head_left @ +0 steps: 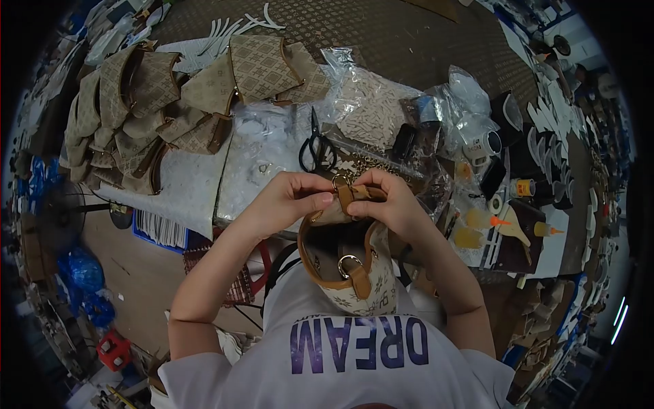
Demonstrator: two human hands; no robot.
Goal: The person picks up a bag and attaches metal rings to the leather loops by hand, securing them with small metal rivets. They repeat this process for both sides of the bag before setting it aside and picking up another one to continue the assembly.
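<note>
A patterned cream handbag [377, 290] with tan leather trim rests against my body, its mouth facing up and its inside dark. At its far rim stands a tan leather tab [345, 199] with a metal D-ring [341, 181]. My left hand [289, 201] is closed, thumb and fingers pinching beside the ring and tab. On the other side, my right hand [390, 203] pinches the tab's edge and the bag rim. A second ring [350, 264] hangs from the near tab. What lies between the fingertips is partly hidden.
Several patterned bag bodies [139, 102] are heaped at the left. Black scissors [316, 146] lie ahead of my hands, beside a plastic bag of small pale pieces [371, 105] and loose metal hardware [368, 170]. Glue bottles [477, 219] sit at the right.
</note>
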